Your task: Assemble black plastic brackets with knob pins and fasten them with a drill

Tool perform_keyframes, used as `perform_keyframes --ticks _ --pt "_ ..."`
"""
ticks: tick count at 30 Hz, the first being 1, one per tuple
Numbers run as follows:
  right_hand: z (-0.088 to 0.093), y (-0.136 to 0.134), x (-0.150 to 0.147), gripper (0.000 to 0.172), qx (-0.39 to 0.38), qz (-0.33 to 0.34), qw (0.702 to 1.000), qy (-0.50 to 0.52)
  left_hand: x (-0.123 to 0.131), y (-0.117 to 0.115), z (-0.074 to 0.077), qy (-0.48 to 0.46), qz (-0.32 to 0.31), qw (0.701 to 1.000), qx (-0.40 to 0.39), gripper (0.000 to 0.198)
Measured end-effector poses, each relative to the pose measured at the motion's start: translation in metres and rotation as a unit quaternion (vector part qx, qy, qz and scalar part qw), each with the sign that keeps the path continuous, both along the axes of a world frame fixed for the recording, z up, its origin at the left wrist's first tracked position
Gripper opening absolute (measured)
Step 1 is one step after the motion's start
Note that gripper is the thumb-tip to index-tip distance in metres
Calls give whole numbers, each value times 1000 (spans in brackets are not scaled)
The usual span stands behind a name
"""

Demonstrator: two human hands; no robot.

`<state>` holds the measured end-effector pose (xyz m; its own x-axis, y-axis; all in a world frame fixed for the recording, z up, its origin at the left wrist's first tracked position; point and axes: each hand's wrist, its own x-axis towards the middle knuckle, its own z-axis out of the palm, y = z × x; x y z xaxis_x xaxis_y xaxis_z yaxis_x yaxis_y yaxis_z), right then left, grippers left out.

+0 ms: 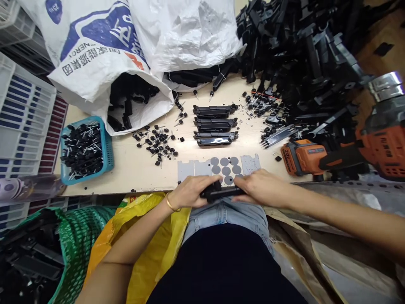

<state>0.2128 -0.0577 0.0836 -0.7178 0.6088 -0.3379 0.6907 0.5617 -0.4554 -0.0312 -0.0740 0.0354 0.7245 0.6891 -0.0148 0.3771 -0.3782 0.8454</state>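
Note:
My left hand [194, 190] and my right hand [257, 188] are closed around the two ends of a long black plastic part [221, 194], held level at the table's front edge above my lap. My fingers cover much of its ends. Beyond it on the table lie grey round pads [225, 170] and grey flat pieces [202, 167]. Farther back, three similar black plastic assemblies [215, 138] rest in a row, one behind another. Left of them are scattered small black-headed metal pins [160, 142].
A blue basket [110, 150] of pins stands at left beside white sacks [85, 90] holding black parts. An orange cordless drill [305, 156] lies at right before a large heap of black parts [303, 63]. Yellow [152, 253] and green sacks [79, 240] hang below the edge.

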Motion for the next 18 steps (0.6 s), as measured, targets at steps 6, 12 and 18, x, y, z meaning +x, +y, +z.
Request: perform_keyframes --ticks 6,12,18 --pt "6 -60 -14 45 -308 -179 900 251 3 -69 14 -214 145 948 -187 47" --pt "-10 -73 -51 49 -426 -319 752 389 37 -83 22 -351 309 840 -276 53" --pt "-27 -40 -88 51 -237 -421 703 522 52 -43 38 -355 304 883 -47 51"
